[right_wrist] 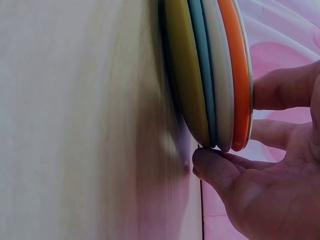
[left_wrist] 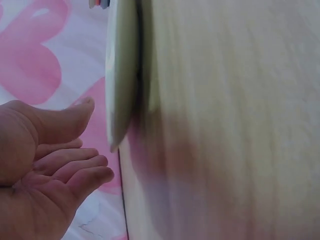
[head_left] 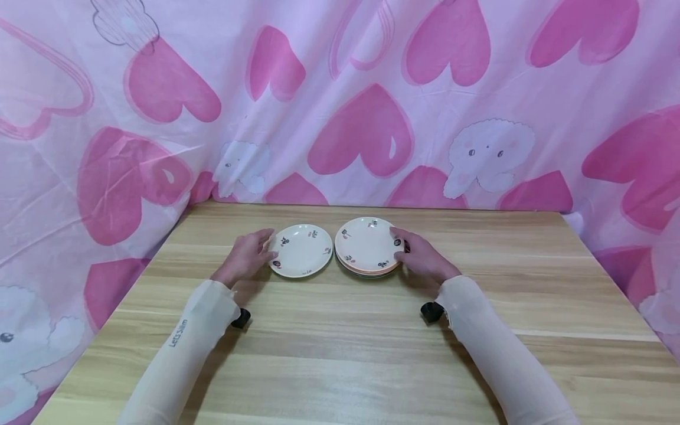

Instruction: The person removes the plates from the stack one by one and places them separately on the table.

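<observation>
A single small white plate (head_left: pixel 301 251) with little printed figures lies on the wooden table. My left hand (head_left: pixel 247 255) is at its left edge, and the left wrist view shows a gap between the loosely bent fingers (left_wrist: pixel 87 175) and the plate's rim (left_wrist: pixel 120 75). Just right of that plate stands a stack of small plates (head_left: pixel 366 245). Its rims (right_wrist: pixel 240 75) show orange, cream, teal and yellow in the right wrist view. My right hand (head_left: pixel 425 258) holds the stack's right edge, thumb at the top rim and a fingertip against the lower rims.
The light wooden table (head_left: pixel 340 354) reaches back to a pink curtain (head_left: pixel 361 77) with hearts, which also hangs along both sides. Black wrist-worn pieces show below the left sleeve (head_left: pixel 183 342) and the right sleeve (head_left: pixel 494 336).
</observation>
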Demonstrator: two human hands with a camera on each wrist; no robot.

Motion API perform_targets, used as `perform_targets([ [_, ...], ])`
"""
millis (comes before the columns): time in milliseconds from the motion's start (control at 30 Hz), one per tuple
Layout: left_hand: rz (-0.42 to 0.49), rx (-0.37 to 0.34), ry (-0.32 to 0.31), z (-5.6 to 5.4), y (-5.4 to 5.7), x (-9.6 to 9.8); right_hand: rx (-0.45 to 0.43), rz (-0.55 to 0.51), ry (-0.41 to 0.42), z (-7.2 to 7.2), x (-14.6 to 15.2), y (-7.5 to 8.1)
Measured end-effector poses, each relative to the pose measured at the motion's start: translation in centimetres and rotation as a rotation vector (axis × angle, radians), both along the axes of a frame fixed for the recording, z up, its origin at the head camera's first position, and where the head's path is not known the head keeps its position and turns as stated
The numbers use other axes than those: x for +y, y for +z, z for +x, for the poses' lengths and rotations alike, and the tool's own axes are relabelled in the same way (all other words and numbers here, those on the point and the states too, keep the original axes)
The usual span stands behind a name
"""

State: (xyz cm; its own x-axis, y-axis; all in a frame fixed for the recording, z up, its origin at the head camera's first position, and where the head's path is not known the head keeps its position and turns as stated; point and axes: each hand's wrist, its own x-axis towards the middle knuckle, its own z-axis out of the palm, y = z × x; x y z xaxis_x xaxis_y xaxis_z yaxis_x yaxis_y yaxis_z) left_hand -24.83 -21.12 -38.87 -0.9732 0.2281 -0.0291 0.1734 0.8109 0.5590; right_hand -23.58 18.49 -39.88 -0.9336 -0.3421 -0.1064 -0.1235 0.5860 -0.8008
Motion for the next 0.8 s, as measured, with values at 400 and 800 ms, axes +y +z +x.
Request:
perform_targets([
  [400,0.293,0.008,-0.074,0.5,1.5,2.9,-0.062,-0.066,-0.05,0.0,0.1,-0.3],
  [800,0.358,-0.058,-0.177,0.0,1.6,7.2,-0.01,-0.011,-0.039,-0.1,-0.1,-0.2],
])
